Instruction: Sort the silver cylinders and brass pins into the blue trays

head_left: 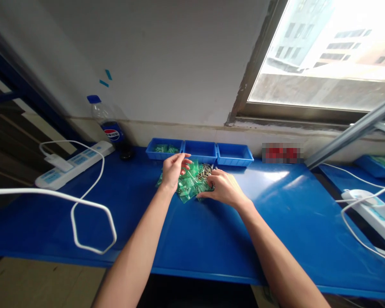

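Here, the middle tray [200, 152] of three blue trays in a row serves as the marker. Just in front of it, on the blue table [195, 239], lies a pile of green pieces [189, 185]. A small heap of metal pins [205, 170] sits at the pile's far edge, nearest that tray.

The person's left hand [175, 169] hovers over the left part of the pile, in front of the middle tray's left corner. Its fingers are curled in toward the thumb, a narrow pinch. Whether anything sits in that pinch cannot be told.

The right hand [224, 188] lies palm down on the right side of the pile, in front of and slightly right of the middle tray. Its fingers are stretched forward and loosely spread, the tips at the pins, the thumb against the edge of a green piece.

Left of the middle tray and touching it, the left tray [164, 149] holds more green pieces. The right tray [235, 155] adjoins it on the other side. Farther left of the middle tray stands a cola bottle [111, 128], and beyond that a white power strip [73, 164] with its cable [83, 214] looping toward the table's near edge.
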A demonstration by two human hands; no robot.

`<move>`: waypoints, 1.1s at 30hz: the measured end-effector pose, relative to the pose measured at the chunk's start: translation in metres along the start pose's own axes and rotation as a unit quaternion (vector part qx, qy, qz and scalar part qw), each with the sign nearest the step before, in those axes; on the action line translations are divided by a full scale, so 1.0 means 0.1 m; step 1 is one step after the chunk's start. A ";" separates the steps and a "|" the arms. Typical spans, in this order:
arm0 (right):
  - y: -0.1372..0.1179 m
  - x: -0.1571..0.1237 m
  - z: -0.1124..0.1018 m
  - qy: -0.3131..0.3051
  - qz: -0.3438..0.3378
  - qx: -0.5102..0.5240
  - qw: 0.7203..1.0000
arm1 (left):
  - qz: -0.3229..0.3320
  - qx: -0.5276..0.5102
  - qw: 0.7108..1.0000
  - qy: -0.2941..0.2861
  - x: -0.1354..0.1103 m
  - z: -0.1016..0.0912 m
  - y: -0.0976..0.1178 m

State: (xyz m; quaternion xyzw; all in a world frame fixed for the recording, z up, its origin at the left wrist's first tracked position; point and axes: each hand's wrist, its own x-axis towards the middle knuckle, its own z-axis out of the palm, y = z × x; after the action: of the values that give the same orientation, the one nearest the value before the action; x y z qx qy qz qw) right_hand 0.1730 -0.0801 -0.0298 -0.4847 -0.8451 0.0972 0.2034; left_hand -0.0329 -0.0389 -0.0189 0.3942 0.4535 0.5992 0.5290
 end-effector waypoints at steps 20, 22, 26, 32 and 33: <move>0.11 0.04 -0.14 0.159 0.185 0.504 0.829 | 0.107 0.246 0.929 -0.254 -0.22 0.10 0.05; 0.10 0.05 -0.12 0.161 0.186 0.510 0.824 | 0.088 0.230 0.930 -0.273 -0.23 0.09 0.06; 0.08 0.06 -0.11 0.156 0.191 0.522 0.817 | 0.051 0.172 0.937 -0.299 -0.23 0.08 0.11; 0.13 0.05 -0.10 0.203 0.197 0.532 0.798 | 0.011 0.089 0.976 -0.200 -0.12 -0.01 0.13; 0.14 0.05 -0.09 0.202 0.194 0.537 0.796 | -0.002 0.066 0.984 -0.168 -0.09 -0.03 0.11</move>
State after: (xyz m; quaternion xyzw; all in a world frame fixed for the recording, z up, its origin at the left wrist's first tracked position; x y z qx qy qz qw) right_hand 0.1858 -0.0695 -0.0252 -0.4604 -0.4852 0.4724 0.5740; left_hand -0.0378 -0.0482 -0.0090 0.5223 0.3971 0.4922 0.5721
